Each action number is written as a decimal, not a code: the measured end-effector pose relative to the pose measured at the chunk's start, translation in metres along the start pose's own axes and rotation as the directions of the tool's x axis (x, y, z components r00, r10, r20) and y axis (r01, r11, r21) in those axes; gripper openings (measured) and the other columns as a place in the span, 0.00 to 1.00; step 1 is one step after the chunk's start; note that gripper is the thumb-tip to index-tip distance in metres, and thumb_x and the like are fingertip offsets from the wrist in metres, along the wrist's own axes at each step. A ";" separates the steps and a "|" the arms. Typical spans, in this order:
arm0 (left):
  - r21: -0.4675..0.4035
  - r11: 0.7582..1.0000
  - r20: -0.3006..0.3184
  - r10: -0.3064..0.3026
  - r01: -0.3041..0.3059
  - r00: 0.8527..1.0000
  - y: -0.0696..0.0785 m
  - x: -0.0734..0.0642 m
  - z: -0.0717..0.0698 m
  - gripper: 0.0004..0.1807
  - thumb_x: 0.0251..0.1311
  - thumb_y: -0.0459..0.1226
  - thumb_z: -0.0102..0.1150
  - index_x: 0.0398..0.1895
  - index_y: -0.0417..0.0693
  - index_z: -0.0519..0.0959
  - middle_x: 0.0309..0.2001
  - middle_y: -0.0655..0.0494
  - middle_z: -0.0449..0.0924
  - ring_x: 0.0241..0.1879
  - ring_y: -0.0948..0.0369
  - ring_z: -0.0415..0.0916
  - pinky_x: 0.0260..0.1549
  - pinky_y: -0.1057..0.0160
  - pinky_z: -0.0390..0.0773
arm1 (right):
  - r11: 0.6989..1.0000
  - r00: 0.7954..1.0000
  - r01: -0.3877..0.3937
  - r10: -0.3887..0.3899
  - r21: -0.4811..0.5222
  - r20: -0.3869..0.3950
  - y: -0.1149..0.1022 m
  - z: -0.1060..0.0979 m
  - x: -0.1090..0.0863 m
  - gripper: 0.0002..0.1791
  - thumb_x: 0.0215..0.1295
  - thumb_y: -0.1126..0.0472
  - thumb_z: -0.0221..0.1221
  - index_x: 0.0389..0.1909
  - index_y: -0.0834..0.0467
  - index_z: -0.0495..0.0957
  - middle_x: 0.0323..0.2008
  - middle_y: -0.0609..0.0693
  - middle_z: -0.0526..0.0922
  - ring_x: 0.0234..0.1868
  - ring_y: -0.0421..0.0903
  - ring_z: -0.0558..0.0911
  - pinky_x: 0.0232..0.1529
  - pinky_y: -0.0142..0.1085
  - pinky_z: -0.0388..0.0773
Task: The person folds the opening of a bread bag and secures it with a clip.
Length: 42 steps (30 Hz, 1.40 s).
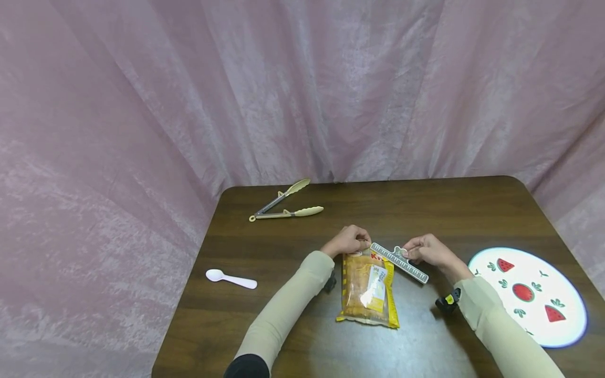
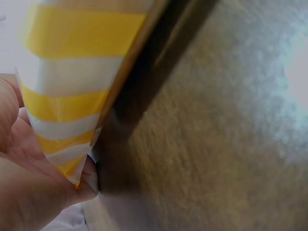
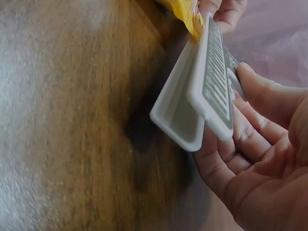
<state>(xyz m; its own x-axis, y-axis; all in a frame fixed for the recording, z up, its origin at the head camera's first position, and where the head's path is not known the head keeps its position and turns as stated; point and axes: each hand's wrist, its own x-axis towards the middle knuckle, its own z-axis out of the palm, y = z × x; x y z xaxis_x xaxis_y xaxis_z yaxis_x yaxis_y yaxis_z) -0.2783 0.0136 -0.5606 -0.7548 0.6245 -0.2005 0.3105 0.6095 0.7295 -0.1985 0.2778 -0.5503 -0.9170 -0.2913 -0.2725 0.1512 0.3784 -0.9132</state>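
Observation:
A bag of bread (image 1: 356, 294) with yellow striped edges lies on the table in front of me. My left hand (image 1: 348, 241) pinches its top edge near the far left corner, and in the left wrist view the striped side of the bag (image 2: 72, 77) tapers down to the fingers. A long white and grey bag clip (image 1: 400, 263) is held by my right hand (image 1: 427, 251), thumb on its raised tab and fingers behind. Seen from the right wrist, the two bars of the clip (image 3: 211, 91) stand apart at the near end, while the far end meets the bag's yellow corner.
Beige-tipped tongs (image 1: 283, 210) lie spread at the back left of the brown table (image 1: 439, 210). A white spoon (image 1: 231, 278) is at the left. On the right is a white oval plate or mat (image 1: 501, 325) with watermelon pictures. A pink curtain (image 1: 331, 94) hangs behind.

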 end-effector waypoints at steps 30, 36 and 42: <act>-0.032 0.999 -0.013 -0.039 0.039 0.999 0.003 -0.003 0.003 0.05 0.67 0.37 0.63 0.36 0.48 0.87 0.33 0.62 0.81 0.31 0.67 0.74 0.31 0.71 0.73 | 0.998 0.998 -0.004 0.008 -0.056 0.061 -0.003 0.007 -0.006 0.16 0.68 0.63 0.63 0.46 0.75 0.81 0.30 0.52 0.84 0.28 0.46 0.77 0.27 0.36 0.77; -0.021 1.000 -0.018 -0.023 0.023 1.000 0.000 -0.001 0.003 0.04 0.67 0.37 0.64 0.35 0.49 0.87 0.34 0.63 0.83 0.34 0.67 0.74 0.37 0.71 0.73 | 0.985 0.996 0.055 -0.043 -0.165 0.072 -0.005 0.006 -0.005 0.14 0.67 0.61 0.64 0.41 0.70 0.84 0.25 0.50 0.82 0.23 0.44 0.75 0.20 0.32 0.71; -0.019 1.000 -0.023 0.008 -0.008 1.000 0.001 -0.001 0.001 0.04 0.66 0.36 0.65 0.35 0.49 0.87 0.33 0.64 0.83 0.34 0.68 0.74 0.37 0.71 0.74 | 0.975 0.997 0.044 -0.029 -0.218 0.071 -0.008 0.007 -0.005 0.11 0.66 0.61 0.66 0.40 0.67 0.85 0.24 0.49 0.80 0.24 0.45 0.75 0.20 0.32 0.69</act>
<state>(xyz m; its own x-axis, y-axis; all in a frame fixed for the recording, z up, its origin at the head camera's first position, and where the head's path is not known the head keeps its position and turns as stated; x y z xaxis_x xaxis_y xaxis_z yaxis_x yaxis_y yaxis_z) -0.2766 0.0140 -0.5608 -0.7653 0.6180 -0.1801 0.3056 0.5951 0.7433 -0.1921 0.2700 -0.5441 -0.8925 -0.3637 -0.2666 0.0268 0.5474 -0.8364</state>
